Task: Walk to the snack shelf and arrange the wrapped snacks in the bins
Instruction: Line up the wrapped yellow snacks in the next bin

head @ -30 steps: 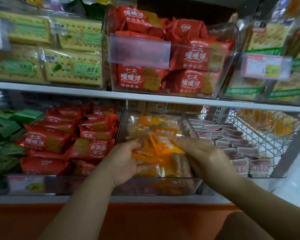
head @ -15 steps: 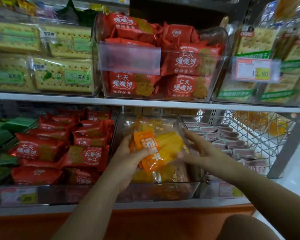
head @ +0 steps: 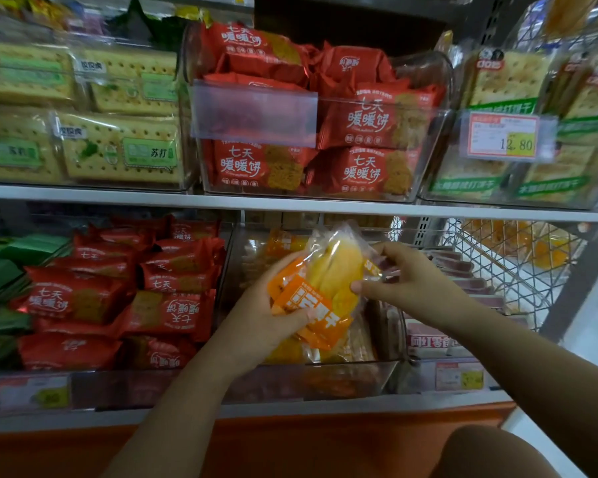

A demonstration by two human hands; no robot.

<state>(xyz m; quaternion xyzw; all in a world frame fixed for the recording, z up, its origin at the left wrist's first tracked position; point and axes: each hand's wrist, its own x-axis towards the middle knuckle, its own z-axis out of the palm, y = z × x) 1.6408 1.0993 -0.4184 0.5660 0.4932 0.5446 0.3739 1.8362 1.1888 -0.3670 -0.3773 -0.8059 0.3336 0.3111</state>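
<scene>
A small stack of orange and yellow wrapped snacks (head: 328,284) is lifted above the clear middle bin (head: 353,377) on the lower shelf. My left hand (head: 266,319) grips the stack from the left and underneath, thumb across the orange label. My right hand (head: 404,281) pinches the stack's right edge with thumb and fingers. More of the same orange packs (head: 356,343) lie in the bin below, partly hidden by the held stack.
Red snack packs (head: 118,298) fill the bin to the left, green packs (head: 0,270) lie further left. Pink-white packs (head: 463,281) and a wire basket (head: 518,267) sit to the right. The upper shelf (head: 290,203) holds bins of red packs (head: 325,122) and cracker packs (head: 83,132).
Both hands have lifted the orange packs up out of the middle bin and turned them more upright. The view has shifted closer to the shelf.
</scene>
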